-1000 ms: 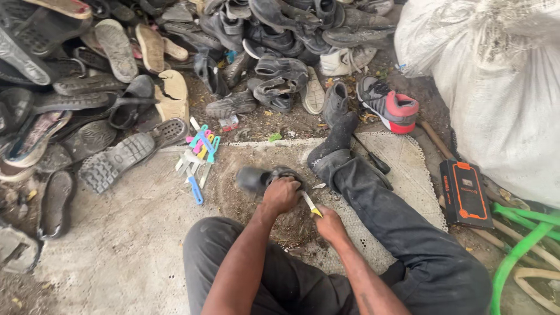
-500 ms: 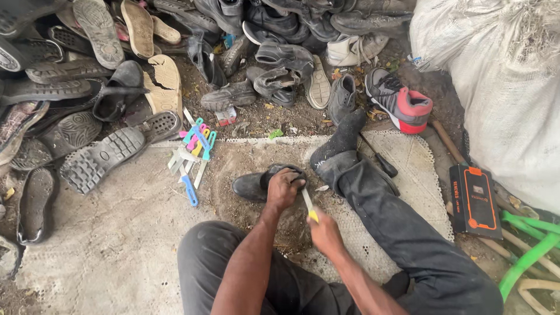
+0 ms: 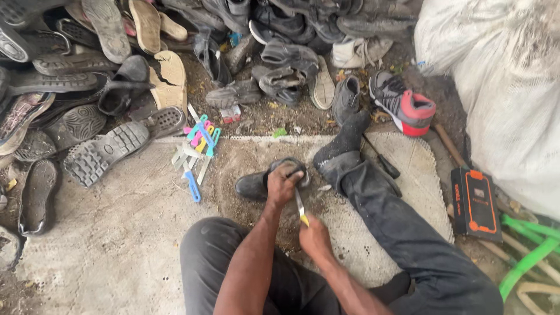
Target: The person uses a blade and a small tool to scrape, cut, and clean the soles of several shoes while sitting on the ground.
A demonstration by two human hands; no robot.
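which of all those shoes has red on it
The grey sneaker with the red heel and sole, lying beside the white sack. The other shoes in the pile are black, grey or tan.

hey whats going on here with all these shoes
A person sits on the ground with one leg stretched across a woven mat. Their left hand presses down on a black shoe lying on the mat, and their right hand holds a small knife with a yellow handle, blade pointed toward the shoe's heel end. Coloured plastic strips lie to the left, a heap of worn shoes and soles lies beyond, and a grey and red sneaker sits near white sacks.
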